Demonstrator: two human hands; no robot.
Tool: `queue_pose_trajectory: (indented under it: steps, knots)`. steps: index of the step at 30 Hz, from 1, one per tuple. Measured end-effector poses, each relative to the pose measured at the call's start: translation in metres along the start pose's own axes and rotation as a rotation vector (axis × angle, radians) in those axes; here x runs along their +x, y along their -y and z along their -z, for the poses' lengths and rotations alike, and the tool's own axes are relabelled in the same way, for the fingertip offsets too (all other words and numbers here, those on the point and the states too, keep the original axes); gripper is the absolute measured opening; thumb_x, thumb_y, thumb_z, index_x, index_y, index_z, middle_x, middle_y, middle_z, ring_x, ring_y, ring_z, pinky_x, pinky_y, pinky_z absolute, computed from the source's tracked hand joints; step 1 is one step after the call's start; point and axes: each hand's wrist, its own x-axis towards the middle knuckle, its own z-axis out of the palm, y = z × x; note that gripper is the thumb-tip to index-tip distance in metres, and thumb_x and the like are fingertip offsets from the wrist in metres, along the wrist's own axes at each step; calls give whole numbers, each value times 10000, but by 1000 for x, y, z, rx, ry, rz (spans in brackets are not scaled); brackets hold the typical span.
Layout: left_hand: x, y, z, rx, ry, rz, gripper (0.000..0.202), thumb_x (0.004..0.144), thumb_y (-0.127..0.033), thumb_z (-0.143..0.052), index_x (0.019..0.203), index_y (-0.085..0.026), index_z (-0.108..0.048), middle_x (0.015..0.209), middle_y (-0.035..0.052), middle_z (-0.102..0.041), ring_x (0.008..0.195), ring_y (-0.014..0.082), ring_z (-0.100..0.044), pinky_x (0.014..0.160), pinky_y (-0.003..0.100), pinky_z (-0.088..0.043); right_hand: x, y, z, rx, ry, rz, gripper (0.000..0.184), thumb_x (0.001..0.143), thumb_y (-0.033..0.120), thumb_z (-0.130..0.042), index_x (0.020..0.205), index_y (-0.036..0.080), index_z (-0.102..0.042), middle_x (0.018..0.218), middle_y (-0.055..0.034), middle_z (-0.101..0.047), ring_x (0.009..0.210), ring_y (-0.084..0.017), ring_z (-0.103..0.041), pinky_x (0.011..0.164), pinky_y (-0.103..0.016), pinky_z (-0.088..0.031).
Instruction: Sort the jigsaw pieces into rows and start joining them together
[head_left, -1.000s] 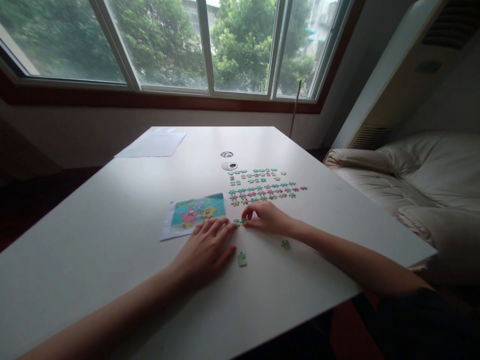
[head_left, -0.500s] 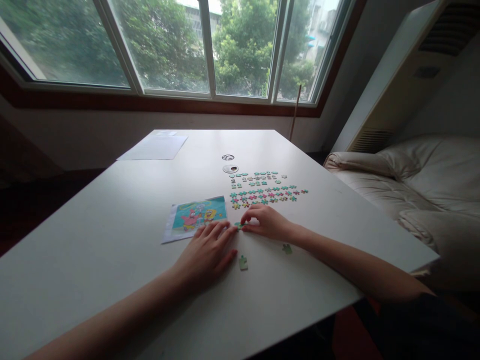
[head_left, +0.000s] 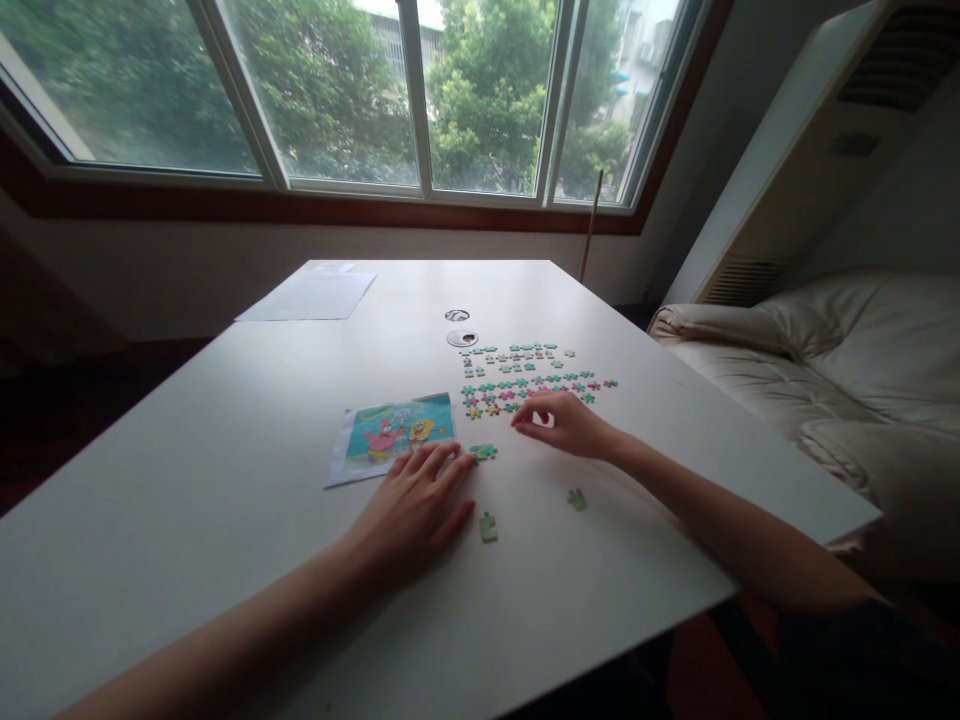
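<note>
My left hand [head_left: 420, 495] lies flat on the white table, fingers spread over the lower right corner of a printed cartoon picture [head_left: 390, 432]. Its index fingertip touches a small cluster of joined green puzzle pieces [head_left: 485, 452]. A loose green puzzle piece [head_left: 488, 527] is just right of the left thumb. My right hand [head_left: 566, 424] hovers at the near side of the rows of puzzle pieces [head_left: 525, 385]; its thumb and index finger come together, with no piece showing between them. Another loose green piece [head_left: 577, 499] lies below the right hand.
Two small round items [head_left: 457, 315] [head_left: 463, 339] lie beyond the puzzle rows on the white table [head_left: 225, 450]. White paper sheets [head_left: 307, 296] are at the far left corner. A pale sofa [head_left: 735, 350] stands to the right, and windows are ahead.
My right hand has left the joined green pieces and moved right and slightly away from me, toward the rows. More of the cluster now shows. My left hand has stayed in place.
</note>
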Motion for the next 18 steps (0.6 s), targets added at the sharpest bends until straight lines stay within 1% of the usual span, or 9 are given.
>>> queue_pose_trajectory:
  steps: [4,7,10,18]
  knots:
    - [0,0,1,17,9,6,396,858,-331,-398,1235,-212,-418,1267,109,-433,1164,286,-366,936,463,-319,-10,-20,26,33,259,-103,196,762,317,-566,860,163,-637,684,-7,-576,607,-93,-481,570,-203,-367]
    - [-1,0,0,26,9,1,392,866,-331,-381,1237,-208,-416,1274,115,-425,1167,285,-361,936,464,-319,-15,-31,34,67,381,-171,296,710,368,-614,912,153,-600,631,21,-503,567,-85,-446,531,-196,-345]
    - [-1,2,-2,25,-6,-12,381,868,-331,-380,1229,-220,-427,1261,110,-434,1156,284,-369,930,465,-325,-16,-36,34,89,413,-205,336,691,391,-626,926,156,-575,621,34,-466,557,-81,-427,523,-195,-331]
    - [0,2,-1,32,-16,-31,363,868,-326,-380,1214,-236,-446,1257,108,-429,1146,284,-376,915,467,-338,-15,-37,32,106,403,-222,296,703,392,-611,890,166,-573,634,32,-463,575,-85,-434,529,-196,-330]
